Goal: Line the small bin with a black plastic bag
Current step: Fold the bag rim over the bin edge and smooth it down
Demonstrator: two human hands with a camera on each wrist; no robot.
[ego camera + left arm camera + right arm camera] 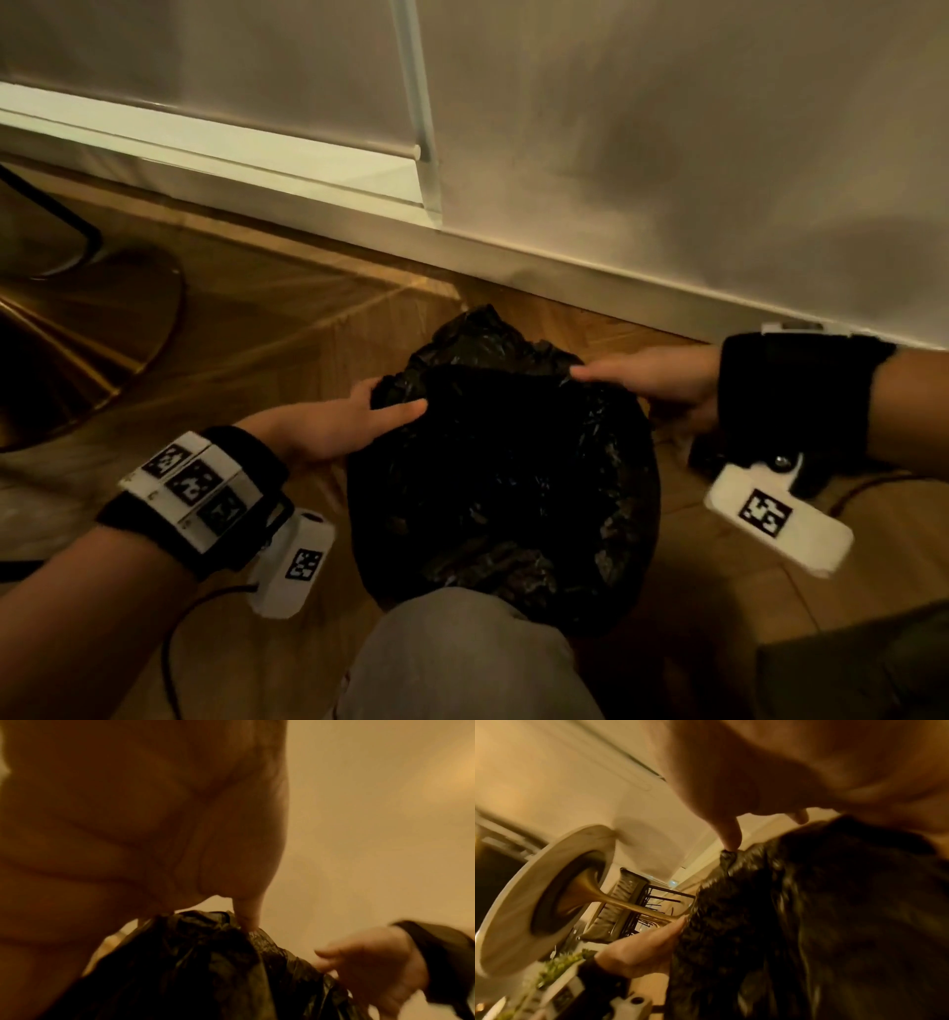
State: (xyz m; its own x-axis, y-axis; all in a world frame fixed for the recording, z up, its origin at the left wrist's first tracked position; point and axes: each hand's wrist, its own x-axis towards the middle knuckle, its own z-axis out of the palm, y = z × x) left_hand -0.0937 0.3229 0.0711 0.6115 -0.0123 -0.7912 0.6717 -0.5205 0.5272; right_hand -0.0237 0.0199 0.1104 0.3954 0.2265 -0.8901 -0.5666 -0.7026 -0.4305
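Note:
A crinkled black plastic bag point(503, 473) is draped over the small bin on the wooden floor, hiding the bin completely. My left hand point(354, 416) holds the bag's far-left edge, one finger lying over the top and another on the outside. My right hand point(647, 380) holds the far-right edge, a finger pointing inward. In the left wrist view a fingertip point(248, 920) pinches the bag point(195, 973), and the right hand point(372, 965) curls on its edge. In the right wrist view a fingertip point(731, 839) meets the bag point(808, 923), and the left hand point(647, 949) lies along its side.
The wall and white skirting board point(590, 288) run just behind the bin. A round table's gold base point(77, 349) stands to the left, its top and brass pedestal point(559, 892) showing beside chairs point(631, 902). My grey-clad knee point(462, 663) is in front.

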